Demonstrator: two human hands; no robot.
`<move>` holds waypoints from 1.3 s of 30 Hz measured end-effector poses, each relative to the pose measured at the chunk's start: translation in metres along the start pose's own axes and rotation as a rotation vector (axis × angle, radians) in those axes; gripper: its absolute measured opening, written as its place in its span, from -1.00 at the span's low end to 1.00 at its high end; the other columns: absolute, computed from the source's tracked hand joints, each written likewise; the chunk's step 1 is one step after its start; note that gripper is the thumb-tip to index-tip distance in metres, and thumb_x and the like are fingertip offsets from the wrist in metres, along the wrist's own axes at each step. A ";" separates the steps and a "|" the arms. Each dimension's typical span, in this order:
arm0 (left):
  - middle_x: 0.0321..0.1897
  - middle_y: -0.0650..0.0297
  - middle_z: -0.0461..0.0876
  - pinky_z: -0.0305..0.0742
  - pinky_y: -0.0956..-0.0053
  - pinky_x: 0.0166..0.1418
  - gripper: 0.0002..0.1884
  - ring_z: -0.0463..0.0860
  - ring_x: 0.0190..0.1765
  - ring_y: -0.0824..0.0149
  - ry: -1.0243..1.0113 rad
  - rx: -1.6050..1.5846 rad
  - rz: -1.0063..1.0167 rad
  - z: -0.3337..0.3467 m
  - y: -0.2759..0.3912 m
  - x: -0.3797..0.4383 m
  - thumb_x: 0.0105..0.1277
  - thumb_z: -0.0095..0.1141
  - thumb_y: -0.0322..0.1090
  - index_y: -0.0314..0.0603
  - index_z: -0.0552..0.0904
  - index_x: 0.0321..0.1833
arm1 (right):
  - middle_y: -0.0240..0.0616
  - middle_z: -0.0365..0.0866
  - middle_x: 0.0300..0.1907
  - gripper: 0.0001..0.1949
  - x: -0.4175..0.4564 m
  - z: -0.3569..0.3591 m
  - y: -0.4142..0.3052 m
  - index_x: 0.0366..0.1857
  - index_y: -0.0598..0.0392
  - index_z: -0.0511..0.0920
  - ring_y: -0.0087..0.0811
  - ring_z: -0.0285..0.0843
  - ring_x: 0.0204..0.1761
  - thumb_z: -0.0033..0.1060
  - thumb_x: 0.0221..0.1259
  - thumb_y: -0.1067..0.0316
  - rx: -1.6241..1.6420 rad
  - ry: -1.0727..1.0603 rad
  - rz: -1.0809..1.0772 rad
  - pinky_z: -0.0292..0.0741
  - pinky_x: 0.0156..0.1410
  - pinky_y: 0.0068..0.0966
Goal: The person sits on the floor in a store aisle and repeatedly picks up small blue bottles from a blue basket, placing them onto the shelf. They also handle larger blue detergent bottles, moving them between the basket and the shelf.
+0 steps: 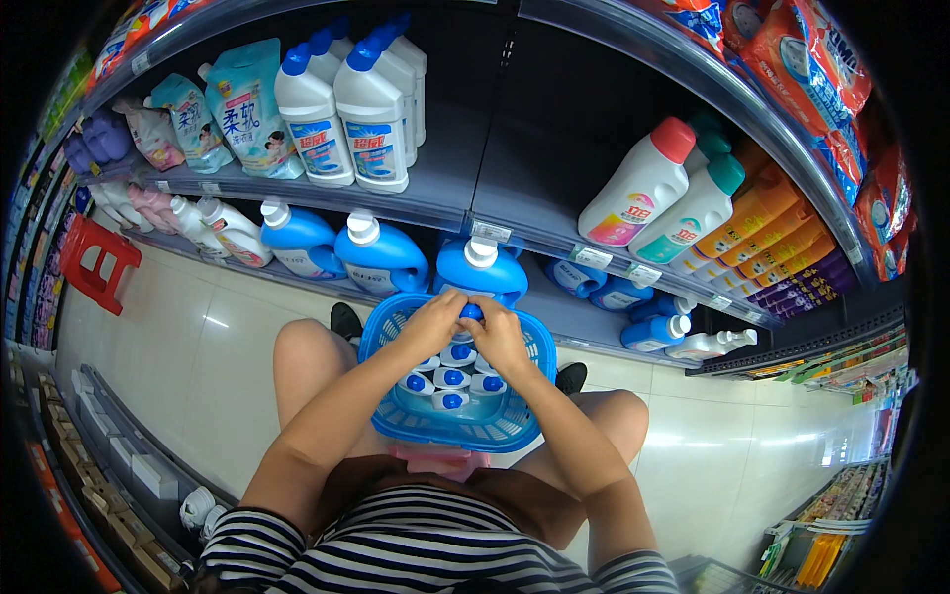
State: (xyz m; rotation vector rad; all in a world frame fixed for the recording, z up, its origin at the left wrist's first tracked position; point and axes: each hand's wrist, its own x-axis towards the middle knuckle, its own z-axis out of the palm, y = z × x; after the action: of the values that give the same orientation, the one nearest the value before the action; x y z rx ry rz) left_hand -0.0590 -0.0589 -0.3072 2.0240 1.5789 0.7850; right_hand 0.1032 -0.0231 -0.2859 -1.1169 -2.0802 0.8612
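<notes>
Both hands meet over the far side of a blue plastic basket (pixel 549 349), in front of my body. Between the fingertips of my left hand (pixel 436 325) and my right hand (pixel 499 331) is the blue cap (pixel 470 312) of a white bottle, whose body is mostly hidden by the hands. Several more white bottles (pixel 451 377) with blue caps stand upright in the basket, some partly covered by my forearms. Just beyond the basket rim, a large blue detergent jug (pixel 481 273) with a white cap stands on the bottom shelf.
White toilet-cleaner bottles (pixel 375 141) with blue caps stand on the shelf (pixel 445 200) above, left of centre. Refill pouches (pixel 249 111) are beside them; white detergent bottles (pixel 634 185) stand right. A red stool (pixel 100 263) is on the tiled floor at left.
</notes>
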 end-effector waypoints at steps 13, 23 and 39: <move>-0.04 -0.07 0.60 0.58 0.05 0.05 -0.66 0.64 0.04 -0.14 -0.099 0.092 -0.160 0.066 -0.048 -0.003 0.16 0.27 -0.53 -0.31 0.53 0.00 | 0.14 0.72 -0.28 -0.66 -0.010 0.060 0.074 -0.07 0.22 0.66 0.04 0.73 -0.27 0.47 0.02 0.44 -0.015 -0.049 0.197 0.63 -0.14 -0.19; 0.01 -0.03 0.64 0.59 0.11 0.15 -0.75 0.65 0.11 -0.06 -0.205 0.172 -0.263 0.086 -0.067 -0.003 0.30 0.18 -0.42 -0.28 0.57 0.02 | 0.16 0.71 -0.19 -0.67 -0.014 0.093 0.105 -0.07 0.17 0.66 0.15 0.70 -0.14 0.43 0.02 0.46 -0.063 -0.062 0.240 0.60 -0.02 -0.09; 0.24 -0.01 0.53 0.45 0.14 0.36 -0.47 0.50 0.31 -0.07 -0.189 0.084 -0.152 0.085 -0.030 0.003 0.26 0.29 -0.41 -0.31 0.50 0.30 | 0.13 0.72 -0.21 -0.65 -0.024 0.024 0.149 -0.09 0.15 0.64 0.15 0.71 -0.14 0.44 0.12 0.19 -0.638 -0.382 0.278 0.66 -0.03 -0.08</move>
State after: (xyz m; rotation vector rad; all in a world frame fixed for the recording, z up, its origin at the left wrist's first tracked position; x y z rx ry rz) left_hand -0.0225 -0.0493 -0.3894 1.9437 1.6569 0.4641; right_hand 0.1650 0.0138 -0.4204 -1.7105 -2.6623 0.5678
